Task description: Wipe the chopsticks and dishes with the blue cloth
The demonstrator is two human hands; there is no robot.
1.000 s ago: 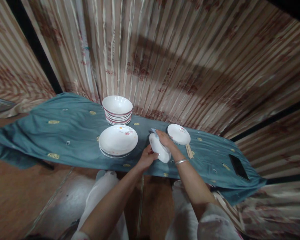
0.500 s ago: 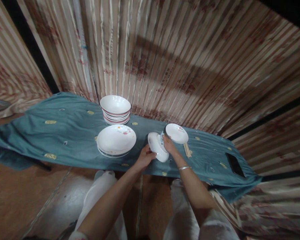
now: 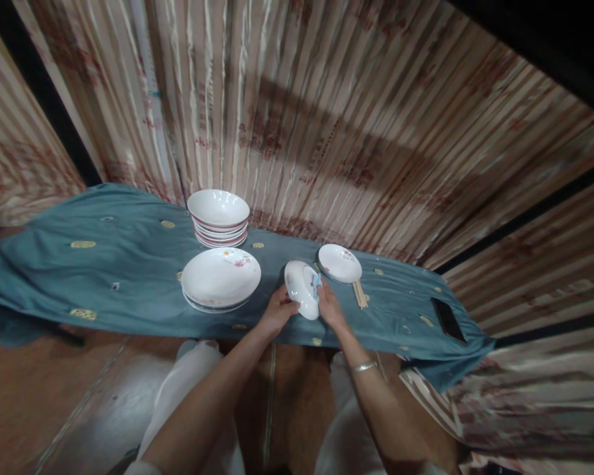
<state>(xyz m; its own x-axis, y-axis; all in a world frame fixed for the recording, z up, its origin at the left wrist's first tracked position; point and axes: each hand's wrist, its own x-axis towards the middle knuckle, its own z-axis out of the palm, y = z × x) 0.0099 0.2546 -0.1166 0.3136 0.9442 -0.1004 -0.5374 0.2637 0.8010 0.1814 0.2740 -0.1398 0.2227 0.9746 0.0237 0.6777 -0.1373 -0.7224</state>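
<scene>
A small white plate (image 3: 299, 298) is held tilted over the front of the table, its underside showing. My left hand (image 3: 278, 310) grips its left and lower edge, the thumb lying across the white surface. At the plate's right side, my right hand (image 3: 329, 305) has its fingers closed on a light blue cloth (image 3: 317, 284) pressed against the plate. Part of the cloth is hidden by the fingers. Just beyond my right hand lies a short stack of small plates with a flower print (image 3: 340, 262).
Larger oval plates (image 3: 221, 278) are stacked left of my hands, with a tall stack of red-rimmed bowls (image 3: 218, 214) behind them. Wooden sticks (image 3: 360, 294) and a black phone (image 3: 448, 319) lie to the right on the green tablecloth (image 3: 138, 284). A striped curtain (image 3: 287, 132) hangs behind.
My right hand and the cloth have moved from the middle of the plate's underside toward its right edge. The plate has turned slightly in my left hand. The whole view has shifted a little.
</scene>
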